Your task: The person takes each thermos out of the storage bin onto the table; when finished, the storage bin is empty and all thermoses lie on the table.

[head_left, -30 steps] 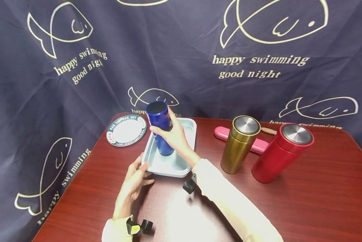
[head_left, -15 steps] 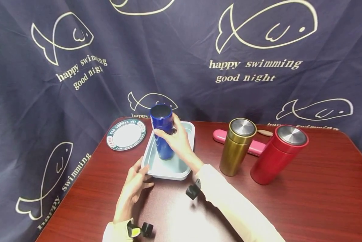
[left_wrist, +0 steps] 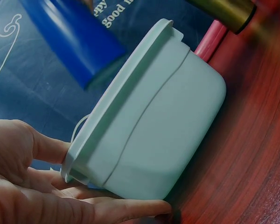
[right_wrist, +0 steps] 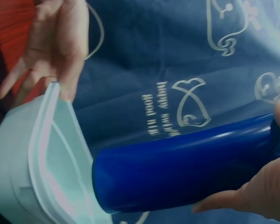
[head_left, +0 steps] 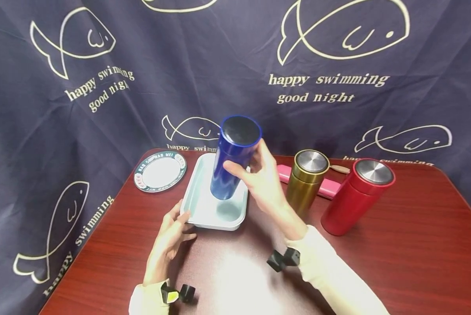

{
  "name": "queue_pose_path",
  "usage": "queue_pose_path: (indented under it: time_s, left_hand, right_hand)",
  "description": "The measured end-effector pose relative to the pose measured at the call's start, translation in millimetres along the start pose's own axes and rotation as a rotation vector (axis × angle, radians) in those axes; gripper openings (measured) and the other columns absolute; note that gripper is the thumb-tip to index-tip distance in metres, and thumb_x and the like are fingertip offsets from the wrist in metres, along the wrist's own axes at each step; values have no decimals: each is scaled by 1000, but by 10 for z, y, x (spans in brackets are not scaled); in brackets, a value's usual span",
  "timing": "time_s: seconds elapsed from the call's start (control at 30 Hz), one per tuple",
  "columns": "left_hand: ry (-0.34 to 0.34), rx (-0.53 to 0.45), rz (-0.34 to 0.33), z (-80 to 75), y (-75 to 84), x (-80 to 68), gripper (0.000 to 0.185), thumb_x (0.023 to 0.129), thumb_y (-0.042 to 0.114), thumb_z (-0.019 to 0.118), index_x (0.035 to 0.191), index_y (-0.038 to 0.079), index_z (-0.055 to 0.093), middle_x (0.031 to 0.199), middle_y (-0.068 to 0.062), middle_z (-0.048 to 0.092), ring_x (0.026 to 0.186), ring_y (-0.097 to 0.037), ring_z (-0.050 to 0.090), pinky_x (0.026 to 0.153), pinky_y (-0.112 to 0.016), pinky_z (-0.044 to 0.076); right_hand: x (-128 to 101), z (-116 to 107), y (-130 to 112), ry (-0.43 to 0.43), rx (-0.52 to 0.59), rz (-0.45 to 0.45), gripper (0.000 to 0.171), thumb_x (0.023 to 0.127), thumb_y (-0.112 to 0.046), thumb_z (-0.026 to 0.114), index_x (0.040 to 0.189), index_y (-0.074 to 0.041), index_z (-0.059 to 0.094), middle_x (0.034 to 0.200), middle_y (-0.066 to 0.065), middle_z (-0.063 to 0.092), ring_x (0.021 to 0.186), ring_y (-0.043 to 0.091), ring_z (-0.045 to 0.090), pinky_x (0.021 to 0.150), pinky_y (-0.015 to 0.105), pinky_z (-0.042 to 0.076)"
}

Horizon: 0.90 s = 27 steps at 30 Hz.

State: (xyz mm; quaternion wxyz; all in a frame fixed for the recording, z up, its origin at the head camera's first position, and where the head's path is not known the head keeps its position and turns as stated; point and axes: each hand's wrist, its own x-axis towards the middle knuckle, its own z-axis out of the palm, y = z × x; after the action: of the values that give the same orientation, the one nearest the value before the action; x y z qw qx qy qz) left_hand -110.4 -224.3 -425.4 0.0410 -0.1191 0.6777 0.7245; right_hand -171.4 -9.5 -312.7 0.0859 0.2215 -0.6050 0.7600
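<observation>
My right hand (head_left: 264,181) grips a blue thermos (head_left: 228,168) with a dark lid, holding it tilted over a pale blue plastic tub (head_left: 219,221). In the right wrist view the base of the thermos (right_wrist: 177,172) is at about the tub's rim. My left hand (head_left: 171,232) pinches the tub's near left corner, thumb over the rim and fingers along the outer wall. The left wrist view shows that hand (left_wrist: 42,186) against the tub's side (left_wrist: 149,121). A gold thermos (head_left: 306,188) stands just beyond the right hand, partly hidden by it.
A red thermos (head_left: 351,201) stands to the right of the gold one. Behind them lie a pink case (head_left: 329,188) and a small wooden-looking piece (head_left: 339,169). A plate with a green rim (head_left: 141,170) lies at the far left. A dark fish-print cloth (head_left: 219,65) hangs behind the table.
My right hand has lifted the blue thermos up from inside the tub and moved it right and closer. The left hand has stayed at the tub's corner.
</observation>
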Motion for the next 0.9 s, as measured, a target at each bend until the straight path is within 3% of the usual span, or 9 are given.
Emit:
queue_pose_path:
  time_s: [0.1,0.4,0.67,0.9]
  left_hand:
    - [-1,0,0,-5,0,12,60,102,7,37,156,3,11,132,-36,47,124,-52,43,91,-74,34]
    - [-4,-6,-4,-20,-2,14,59,103,8,36,156,3,12,131,-35,48,124,-53,42,92,-74,34]
    - [-19,-6,6,-22,7,25,59,103,8,35,156,2,10,134,-38,45,126,-53,40,93,-75,32]
    - [-23,-9,5,-18,1,25,58,103,7,35,156,1,10,135,-39,43,126,-54,39,92,-75,31]
  right_hand:
    - [-118,-118,-152,22,-16,-19,63,80,1,77,136,-7,49,125,13,62,113,23,59,98,40,46]
    - [-486,-429,-364,66,-51,62,74,75,17,71,140,-8,47,129,8,58,117,25,57,97,30,46]
    - [-655,-646,-193,79,-110,163,72,78,14,71,141,-12,47,129,5,57,117,19,58,97,25,48]
    - [-704,-705,85,76,-171,221,76,78,9,74,144,-14,45,132,5,56,114,16,59,96,24,47]
